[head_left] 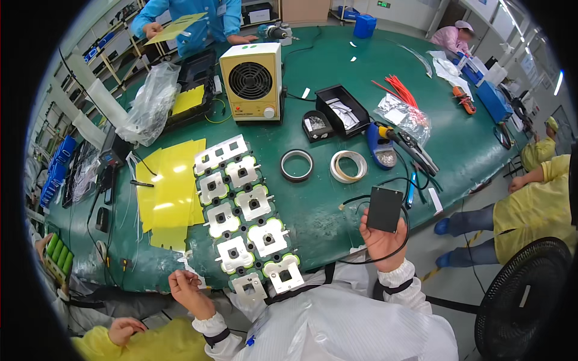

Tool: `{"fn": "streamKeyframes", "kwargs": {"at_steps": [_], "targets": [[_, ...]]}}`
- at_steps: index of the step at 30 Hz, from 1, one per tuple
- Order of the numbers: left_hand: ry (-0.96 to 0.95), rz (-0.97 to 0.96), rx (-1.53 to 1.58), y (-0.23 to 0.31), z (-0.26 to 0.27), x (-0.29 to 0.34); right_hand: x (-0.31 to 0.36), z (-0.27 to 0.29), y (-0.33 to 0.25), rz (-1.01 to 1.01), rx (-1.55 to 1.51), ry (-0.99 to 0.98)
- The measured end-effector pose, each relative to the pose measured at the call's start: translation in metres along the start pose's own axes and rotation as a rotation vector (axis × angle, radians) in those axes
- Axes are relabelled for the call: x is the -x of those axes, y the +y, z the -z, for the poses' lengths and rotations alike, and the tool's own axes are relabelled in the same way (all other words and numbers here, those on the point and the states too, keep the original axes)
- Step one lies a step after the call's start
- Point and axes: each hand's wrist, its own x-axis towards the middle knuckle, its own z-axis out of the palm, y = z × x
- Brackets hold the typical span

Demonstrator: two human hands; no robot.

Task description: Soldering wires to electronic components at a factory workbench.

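Apart | right hand (386, 248) holds black box (385, 209) | left hand (191, 293) near table edge (154, 283)

Workshop, looks like electronics assembly: big green bench (325, 225) carries a soldering stand (383, 157) and red wires (404, 90) at right, a drill (272, 31) and blower (250, 81) toward the far side, plus tape rolls (297, 179) and rows of metal plates (260, 240) mid to near. Co-workers wear work coats, yellow (539, 207) at right, blue (180, 12) far left, pink (447, 39) far right with a cap (463, 25). Stocked shelves (114, 42) far left, tube light (559, 82) far right, striped floor tape (475, 237) at right.
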Motion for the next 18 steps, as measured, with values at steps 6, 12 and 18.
{"fn": "streamKeyframes", "kwargs": {"at_steps": [6, 12, 18], "targets": [[-0.01, 0.024, 0.033, -0.008, -0.002, 0.01, 0.001, -0.021, -0.008, -0.086, -0.211, -0.081], [-0.026, 0.028, 0.017, -0.003, -0.002, 0.008, 0.004, -0.023, -0.006, -0.105, -0.239, -0.098], [-0.023, -0.084, 0.131, 0.045, -0.017, 0.028, 0.008, -0.041, -0.009, -0.063, -0.2, -0.177]]}}
